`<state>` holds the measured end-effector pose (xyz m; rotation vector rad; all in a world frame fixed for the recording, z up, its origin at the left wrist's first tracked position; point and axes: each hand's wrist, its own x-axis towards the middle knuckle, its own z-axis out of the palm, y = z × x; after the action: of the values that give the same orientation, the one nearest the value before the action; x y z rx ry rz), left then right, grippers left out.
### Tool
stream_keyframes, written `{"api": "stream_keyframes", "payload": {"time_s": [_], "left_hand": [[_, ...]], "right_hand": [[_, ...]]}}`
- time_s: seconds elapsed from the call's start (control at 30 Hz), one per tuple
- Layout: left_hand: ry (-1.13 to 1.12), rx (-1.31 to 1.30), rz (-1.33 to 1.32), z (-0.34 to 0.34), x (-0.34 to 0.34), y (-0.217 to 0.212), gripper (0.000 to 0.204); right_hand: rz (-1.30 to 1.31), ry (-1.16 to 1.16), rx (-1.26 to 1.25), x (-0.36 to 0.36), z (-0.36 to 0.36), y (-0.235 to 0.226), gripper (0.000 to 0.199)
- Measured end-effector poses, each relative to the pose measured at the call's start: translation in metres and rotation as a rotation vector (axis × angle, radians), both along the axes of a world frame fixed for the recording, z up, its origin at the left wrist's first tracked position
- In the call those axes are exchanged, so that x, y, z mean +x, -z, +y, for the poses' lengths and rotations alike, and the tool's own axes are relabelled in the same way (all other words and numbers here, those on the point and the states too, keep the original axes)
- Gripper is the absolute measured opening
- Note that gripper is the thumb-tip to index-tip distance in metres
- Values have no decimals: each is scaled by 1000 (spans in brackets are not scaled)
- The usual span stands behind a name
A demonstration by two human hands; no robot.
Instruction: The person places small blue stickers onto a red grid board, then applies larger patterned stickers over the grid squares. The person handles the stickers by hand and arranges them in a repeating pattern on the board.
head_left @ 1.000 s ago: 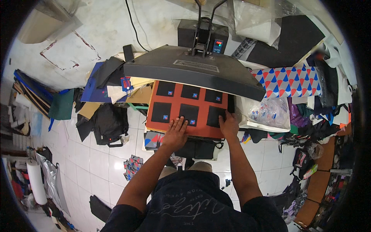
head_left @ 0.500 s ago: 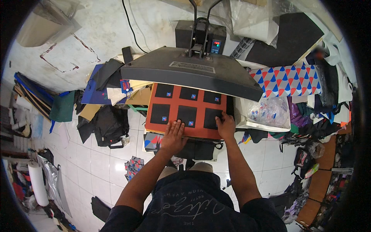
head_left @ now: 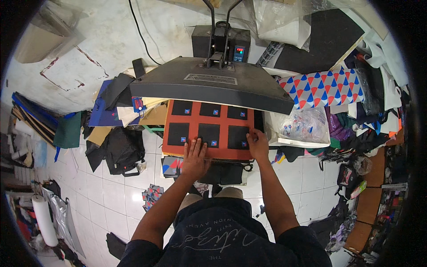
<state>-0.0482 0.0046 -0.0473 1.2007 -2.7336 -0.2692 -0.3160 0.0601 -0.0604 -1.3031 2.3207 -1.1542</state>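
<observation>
Several black fabric squares (head_left: 208, 132), each with a small blue and red emblem at a corner, lie in two rows on an orange-red sheet (head_left: 192, 124) on the bed of a heat press. The raised upper plate (head_left: 213, 89) of the press hangs over the back row. My left hand (head_left: 195, 158) rests flat at the sheet's front edge, fingers spread, fingertips at the lower edge of the front middle square. My right hand (head_left: 259, 144) is at the sheet's right edge, thumb and fingers slightly apart beside the front right square (head_left: 237, 135). Nothing shows in it.
A control box (head_left: 240, 51) with a lit display stands behind the press. To the right are a patterned roll (head_left: 322, 89) and an open box (head_left: 307, 127) with a plastic bag. A black bag (head_left: 122, 149) lies to the left. Patterned pieces (head_left: 152, 196) lie on the tiled floor.
My right thumb has moved off the front right square, and its emblem now shows. My left hand stays at the front edge. The whole view has shifted slightly.
</observation>
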Motion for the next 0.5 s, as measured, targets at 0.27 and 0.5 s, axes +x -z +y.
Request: {"api": "stream_keyframes", "payload": {"time_s": [0.27, 0.5], "left_hand": [[-156, 79, 346, -2, 38, -33, 43], [-498, 155, 427, 51, 151, 4, 34]], "right_hand": [[256, 12, 45, -33, -28, 10, 28], [142, -8, 99, -46, -54, 1, 38]]}}
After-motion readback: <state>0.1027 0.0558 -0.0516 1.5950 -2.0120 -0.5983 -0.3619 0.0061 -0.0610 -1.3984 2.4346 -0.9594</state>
